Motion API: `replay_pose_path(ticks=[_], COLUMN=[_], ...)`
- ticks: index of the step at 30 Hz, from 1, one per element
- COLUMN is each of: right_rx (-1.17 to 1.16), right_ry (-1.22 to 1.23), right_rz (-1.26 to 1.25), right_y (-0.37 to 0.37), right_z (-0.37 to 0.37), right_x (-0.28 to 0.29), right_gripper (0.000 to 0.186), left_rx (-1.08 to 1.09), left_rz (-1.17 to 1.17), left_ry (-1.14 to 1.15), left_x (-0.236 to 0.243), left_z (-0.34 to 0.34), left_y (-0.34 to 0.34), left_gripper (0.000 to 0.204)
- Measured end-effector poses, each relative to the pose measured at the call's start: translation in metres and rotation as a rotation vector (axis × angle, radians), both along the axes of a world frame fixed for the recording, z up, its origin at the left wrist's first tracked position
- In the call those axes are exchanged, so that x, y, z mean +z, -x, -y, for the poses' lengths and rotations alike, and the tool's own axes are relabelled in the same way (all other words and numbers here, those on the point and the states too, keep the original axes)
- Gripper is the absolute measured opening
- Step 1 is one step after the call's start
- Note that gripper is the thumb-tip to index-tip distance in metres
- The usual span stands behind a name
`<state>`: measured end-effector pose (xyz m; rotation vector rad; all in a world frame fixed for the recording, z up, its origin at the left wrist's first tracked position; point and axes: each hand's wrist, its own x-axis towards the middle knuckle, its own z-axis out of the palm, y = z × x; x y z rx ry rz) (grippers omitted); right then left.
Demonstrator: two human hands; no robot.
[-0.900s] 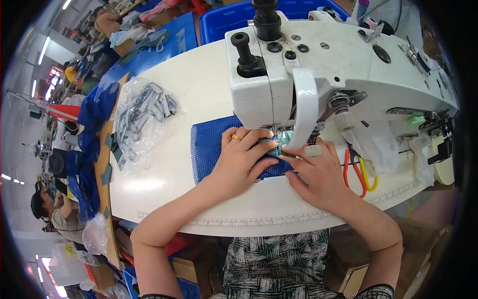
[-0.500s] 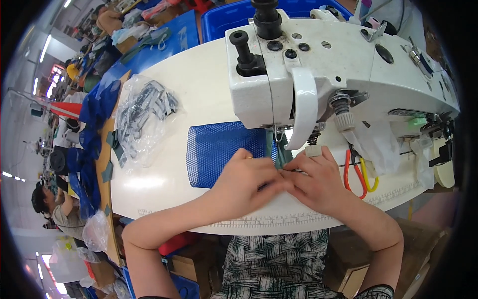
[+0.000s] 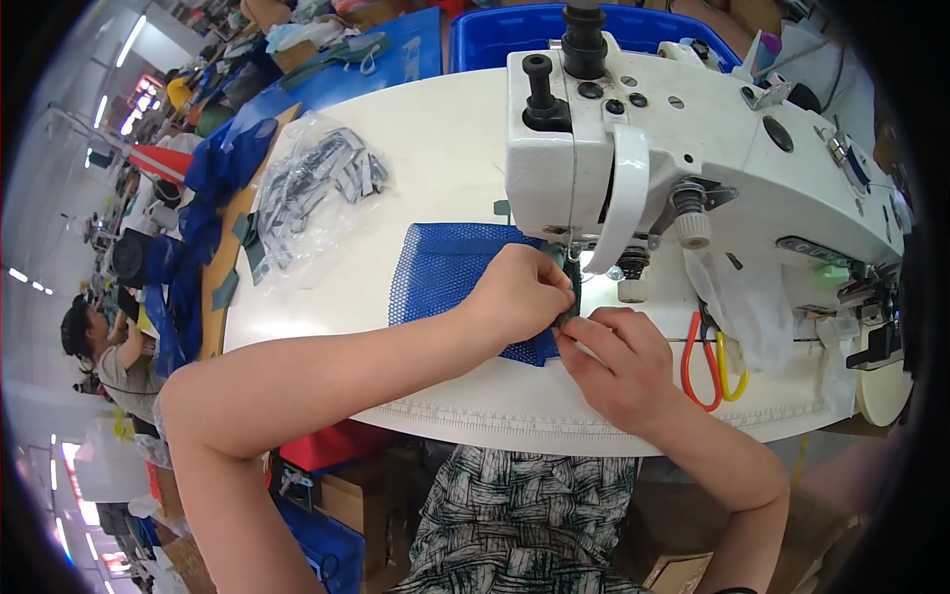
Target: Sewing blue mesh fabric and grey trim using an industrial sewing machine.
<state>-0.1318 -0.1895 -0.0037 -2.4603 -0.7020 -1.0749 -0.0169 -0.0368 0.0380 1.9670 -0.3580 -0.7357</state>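
Blue mesh fabric [image 3: 440, 272] lies flat on the machine table, its right edge beneath the head of a white sewing machine [image 3: 683, 129]. Along that edge runs a dark green fabric strip [image 3: 575, 280], close to the needle area. My left hand [image 3: 517, 295] is closed, thumb and fingers pinching the strip at the mesh's edge. Just to the right and nearer me, my right hand [image 3: 625, 364] has its fingers bent together at the strip's near end. Its fingertips partly hide what they grip. The two hands' fingertips almost meet.
Snips with red and yellow handles [image 3: 705, 368] lie right of my right hand, beside white cloth [image 3: 747, 307]. A clear bag of grey strips [image 3: 322, 193] rests at the table's left. Green scraps [image 3: 226, 289] lie by the left edge. Behind stands a blue bin [image 3: 495, 35].
My left hand has moved away from me along the strip, its elbow swinging outward left. The mesh's near right corner now shows below the hand. The whole view has shifted slightly.
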Motion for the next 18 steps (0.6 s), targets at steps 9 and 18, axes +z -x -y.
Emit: replay_pose_path(ticks=[9,18], right_rx=[0.017,-0.008], right_ry=[-0.053,-0.115], right_rz=[-0.086,-0.181], right_y=[0.005,0.005], right_z=[0.002,0.005], right_x=[0.003,0.0], right_gripper=[0.013,0.037], left_rx=[0.067,0.05], left_rz=[-0.19,-0.077], left_ry=[-0.109,-0.161], left_x=[0.007,-0.004], left_z=[0.003,-0.002], left_y=[0.004,0.001], left_gripper=[0.016,0.018])
